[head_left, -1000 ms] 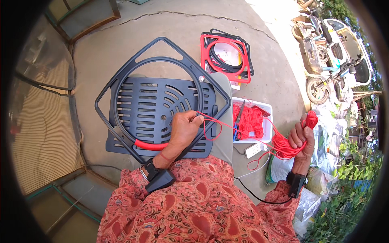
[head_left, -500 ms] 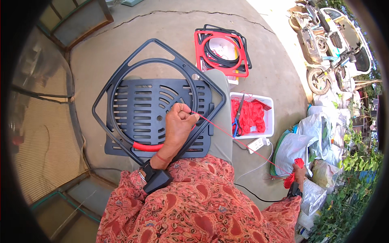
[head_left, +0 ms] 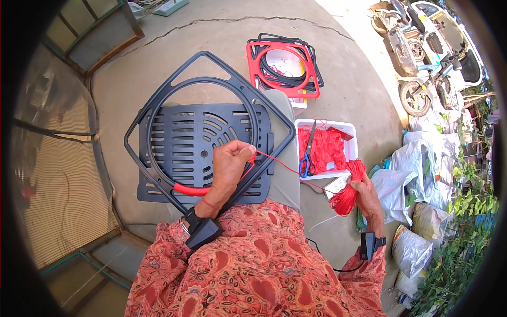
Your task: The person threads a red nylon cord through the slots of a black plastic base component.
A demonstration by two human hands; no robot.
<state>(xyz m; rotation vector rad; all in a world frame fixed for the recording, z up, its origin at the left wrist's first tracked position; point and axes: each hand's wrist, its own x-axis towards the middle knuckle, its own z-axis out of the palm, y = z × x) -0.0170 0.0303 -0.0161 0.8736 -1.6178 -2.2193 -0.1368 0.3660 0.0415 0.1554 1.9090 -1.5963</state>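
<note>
A dark square frame with a round inner ring (head_left: 158, 92) lies across a slotted dark board (head_left: 182, 127) on my lap. Red cord wrapping (head_left: 191, 189) covers the near part of the ring, partly hidden by my left hand (head_left: 228, 166). The fingers of that hand pinch the red cord against the ring's right side. From there a loose strand (head_left: 277, 161) runs right to a skein of red cord (head_left: 346, 196). My right hand (head_left: 367, 198) grips this skein, out beyond my right knee.
A white tub (head_left: 353, 153) of red cord, with blue-handled scissors (head_left: 306, 161) on it, stands right of my leg. Beside it sits a white power strip (head_left: 336, 186). Farther off, red and black frames (head_left: 251, 58) rest on another container. Bags (head_left: 393, 190) and parked bikes (head_left: 417, 100) line the right.
My right hand has come in from the far right toward my lap with the skein, and the strand now hangs slack. My left hand stays at the ring.
</note>
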